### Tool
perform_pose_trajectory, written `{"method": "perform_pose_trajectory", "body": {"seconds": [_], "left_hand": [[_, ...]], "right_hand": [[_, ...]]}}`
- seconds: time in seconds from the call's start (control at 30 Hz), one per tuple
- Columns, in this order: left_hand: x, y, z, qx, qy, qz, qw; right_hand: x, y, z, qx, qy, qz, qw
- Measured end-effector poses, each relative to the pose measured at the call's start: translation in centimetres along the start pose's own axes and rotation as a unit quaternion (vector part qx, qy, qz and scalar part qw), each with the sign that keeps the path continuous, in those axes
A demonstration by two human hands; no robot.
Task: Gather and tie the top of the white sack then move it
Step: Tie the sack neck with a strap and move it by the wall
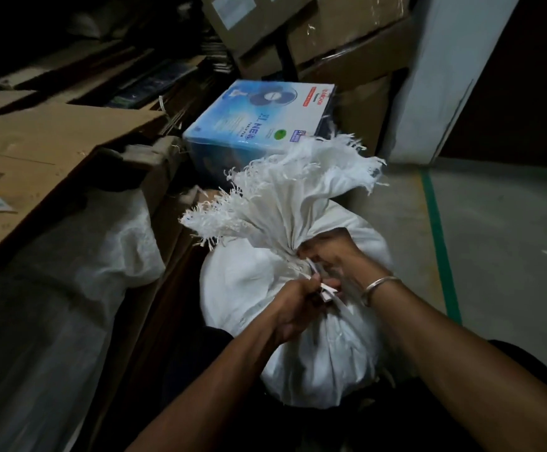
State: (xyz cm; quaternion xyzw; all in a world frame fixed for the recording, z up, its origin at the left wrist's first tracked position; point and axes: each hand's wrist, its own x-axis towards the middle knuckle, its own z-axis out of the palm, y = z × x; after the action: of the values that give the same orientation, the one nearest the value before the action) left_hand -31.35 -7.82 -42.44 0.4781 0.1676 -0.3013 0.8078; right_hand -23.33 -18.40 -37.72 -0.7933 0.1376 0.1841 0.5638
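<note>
A full white woven sack (242,288) stands on the floor in front of me. Its frayed top (281,190) is bunched into a neck and fans out upward. A white tie strip (326,290) runs around the neck. My left hand (293,305) is closed on one end of the strip, just below the neck. My right hand (330,252), with a metal bangle on the wrist, pinches the strip at the neck from the right. Both hands touch the sack.
A blue fan box (259,122) lies just behind the sack. Flattened cardboard (53,148) and a clear plastic sheet (70,272) fill the left side. Brown cartons (330,37) are stacked at the back. Grey floor with a green line (438,243) lies to the right.
</note>
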Motion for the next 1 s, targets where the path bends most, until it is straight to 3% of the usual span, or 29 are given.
{"method": "perform_pose_trajectory", "body": {"seconds": [0.1, 0.23, 0.33, 0.43, 0.53, 0.67, 0.77, 0.87, 0.9, 0.93, 1.0], "left_hand": [[0.3, -0.1, -0.2, -0.013, -0.008, -0.008, 1.000], [0.3, 0.2, 0.2, 0.034, -0.022, -0.024, 0.999], [-0.1, 0.0, 0.6, 0.056, -0.031, 0.006, 0.998], [-0.6, 0.2, 0.8, 0.035, -0.049, 0.014, 0.998], [-0.5, 1.0, 0.2, -0.011, -0.049, -0.003, 0.999], [-1.2, 1.0, 0.0, 0.074, -0.005, -0.009, 0.997], [-1.4, 0.5, -0.6, 0.079, -0.025, -0.001, 0.997], [-1.8, 0.9, -1.3, 0.172, -0.005, 0.003, 0.985], [-2.0, 1.6, -1.3, 0.244, 0.014, 0.028, 0.969], [-2.2, 2.9, -1.2, 0.355, 0.033, 0.078, 0.931], [-2.3, 6.2, -0.3, 0.592, 0.032, 0.196, 0.781]], "right_hand": [[-0.2, 0.2, -0.9, -0.116, -0.023, -0.087, 0.989], [-0.4, 3.4, -2.3, -0.073, 0.048, -0.037, 0.995], [-1.9, 2.6, -2.4, -0.206, -0.027, -0.046, 0.977], [-2.7, 1.1, -1.7, -0.307, -0.009, -0.069, 0.949], [-2.6, 0.8, -0.5, -0.316, 0.035, -0.081, 0.945], [-2.6, 1.5, 1.1, -0.368, 0.047, -0.113, 0.922], [-2.1, 1.7, 1.1, -0.364, 0.031, -0.106, 0.925], [-1.8, 1.5, 0.8, -0.376, 0.000, -0.097, 0.922], [-2.0, 1.3, 0.6, -0.381, -0.016, -0.099, 0.919], [-1.9, 1.3, 0.3, -0.392, -0.033, -0.099, 0.914], [-2.0, 1.0, -0.8, -0.361, -0.040, -0.109, 0.925]]}}
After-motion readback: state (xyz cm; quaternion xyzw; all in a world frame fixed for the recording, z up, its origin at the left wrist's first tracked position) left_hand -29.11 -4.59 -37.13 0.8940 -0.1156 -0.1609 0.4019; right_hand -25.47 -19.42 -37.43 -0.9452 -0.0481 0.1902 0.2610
